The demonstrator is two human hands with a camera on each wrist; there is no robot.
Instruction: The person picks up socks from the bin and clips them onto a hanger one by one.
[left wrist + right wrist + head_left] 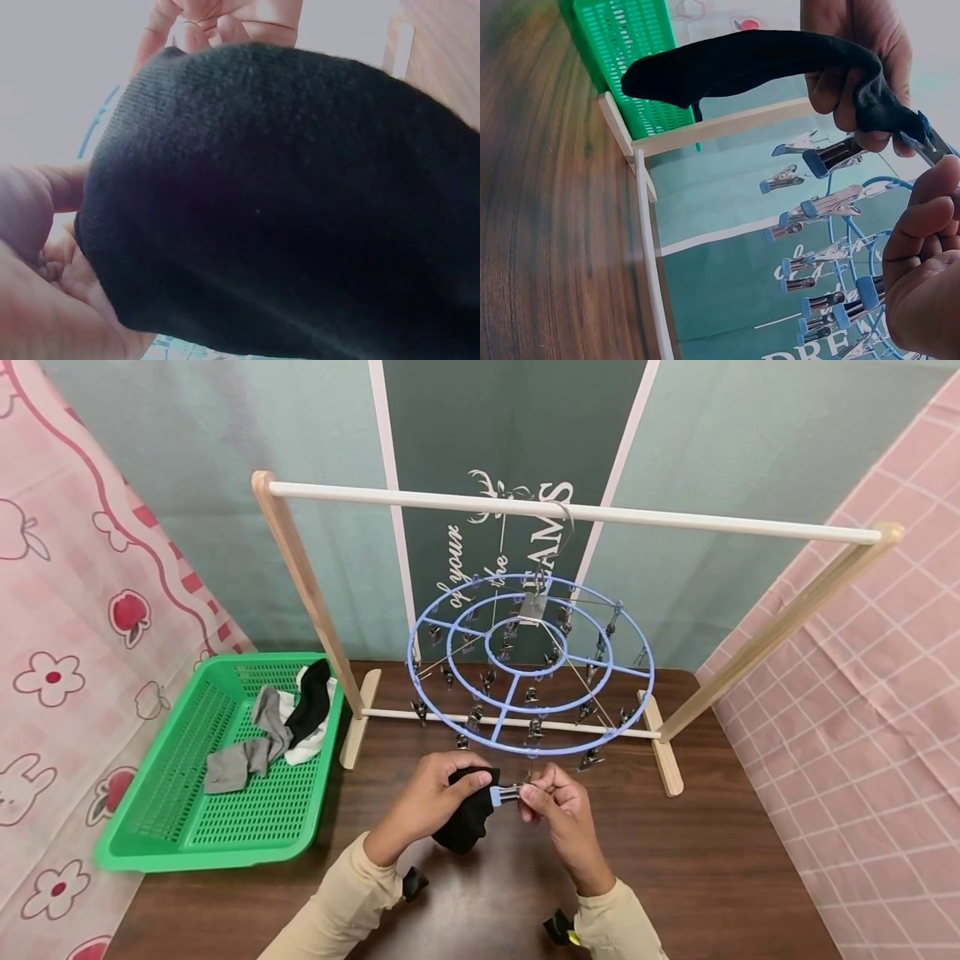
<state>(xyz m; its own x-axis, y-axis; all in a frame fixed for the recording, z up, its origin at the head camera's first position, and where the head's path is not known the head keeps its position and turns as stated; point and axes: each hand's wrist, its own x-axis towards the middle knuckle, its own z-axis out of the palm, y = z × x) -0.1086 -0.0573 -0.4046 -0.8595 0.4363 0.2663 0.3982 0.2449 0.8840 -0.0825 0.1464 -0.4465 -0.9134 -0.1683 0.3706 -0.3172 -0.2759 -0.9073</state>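
Observation:
My left hand (438, 793) grips a black sock (465, 828) near its upper edge; the sock fills most of the left wrist view. Between thumb and fingers, my right hand (558, 802) pinches the handles of a metal clip (510, 792) with blue tips. The clip's tips meet the sock edge beside my left fingers, and in the right wrist view they straddle the fabric (874, 101). This clip is at the near side of a round blue hanger (507, 708), which carries several other clips (832, 156).
The hanger hooks over the white bar (712, 520) of a wooden rack. On the left, a green basket (210, 858) contains grey (227, 768), black (309, 706) and white (307, 750) socks. Patterned curtains (885, 710) flank the brown table (720, 860).

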